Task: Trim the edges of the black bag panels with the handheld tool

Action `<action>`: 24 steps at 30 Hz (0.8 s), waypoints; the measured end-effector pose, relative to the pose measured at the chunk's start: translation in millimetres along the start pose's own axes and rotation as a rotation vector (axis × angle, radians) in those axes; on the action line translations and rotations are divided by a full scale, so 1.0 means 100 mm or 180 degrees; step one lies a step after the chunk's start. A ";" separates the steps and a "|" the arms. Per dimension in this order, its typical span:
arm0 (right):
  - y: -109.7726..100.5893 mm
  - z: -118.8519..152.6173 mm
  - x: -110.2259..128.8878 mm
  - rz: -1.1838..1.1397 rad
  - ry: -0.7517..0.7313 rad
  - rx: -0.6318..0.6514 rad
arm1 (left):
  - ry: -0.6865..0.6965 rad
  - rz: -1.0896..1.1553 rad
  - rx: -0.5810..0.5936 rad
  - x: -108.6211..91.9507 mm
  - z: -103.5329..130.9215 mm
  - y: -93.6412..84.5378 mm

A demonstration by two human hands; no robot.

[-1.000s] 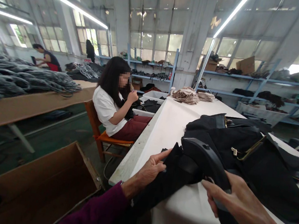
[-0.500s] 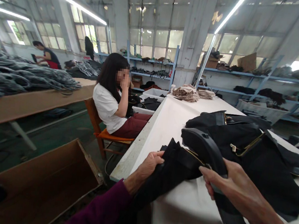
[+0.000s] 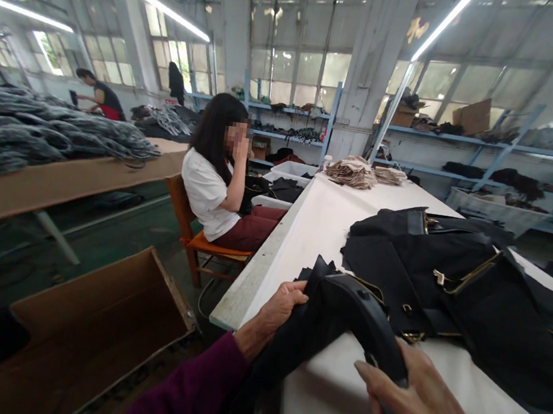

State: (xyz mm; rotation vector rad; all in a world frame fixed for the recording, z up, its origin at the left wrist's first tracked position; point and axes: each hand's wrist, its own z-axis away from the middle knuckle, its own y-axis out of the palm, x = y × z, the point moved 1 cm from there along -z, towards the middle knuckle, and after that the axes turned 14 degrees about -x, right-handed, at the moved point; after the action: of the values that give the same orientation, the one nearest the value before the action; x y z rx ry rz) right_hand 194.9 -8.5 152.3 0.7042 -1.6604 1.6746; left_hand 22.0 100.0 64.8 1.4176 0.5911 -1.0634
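Over the near edge of the white-covered table: one soft piece of black fabric, sloping down toward the wearer
Left hand: thumb and fingers pinching that fabric near its upper edge
Right hand: wrapped round a curved black plastic-looking tool, its head right over the cloth
Tool and fabric: working one against the other, I'd judge; next move calls for a firm pinch and a steady tool
Tool's underside: turned away, contact can't be made out
Fabric's lower end: lost in shadow beside the purple sleeve
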 end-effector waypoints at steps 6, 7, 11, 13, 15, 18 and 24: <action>-0.15 -0.12 0.01 0.0104 -0.0052 -0.0429 | 0.0233 0.0033 -0.0140 0.03 -0.06 -0.13; -0.19 -0.12 -0.03 0.0173 -0.0036 -0.0509 | 0.0256 0.0021 -0.0187 0.02 -0.08 -0.17; -0.25 -0.05 -0.18 0.0492 0.0112 -0.0466 | 0.0276 0.0073 -0.0345 -0.01 -0.09 -0.29; -0.19 -0.01 -0.20 0.0549 0.0147 -0.0245 | 0.0249 0.0110 -0.0385 0.00 -0.07 -0.29; -0.10 0.02 -0.19 0.0510 0.0120 -0.0072 | 0.0213 0.0095 -0.0400 0.02 -0.04 -0.26; 0.01 0.05 -0.15 0.0339 0.0133 0.0059 | 0.0164 0.0012 -0.0429 0.01 -0.03 -0.25; -0.01 0.04 -0.24 0.0387 0.0375 0.0072 | 0.0349 -0.0187 -0.0842 -0.08 -0.06 -0.50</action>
State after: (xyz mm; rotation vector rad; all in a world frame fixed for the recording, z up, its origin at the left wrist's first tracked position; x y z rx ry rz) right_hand 210.3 -14.9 134.2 0.5136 -1.6316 1.7865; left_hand -23.3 116.1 46.5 1.2375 0.8260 -0.9196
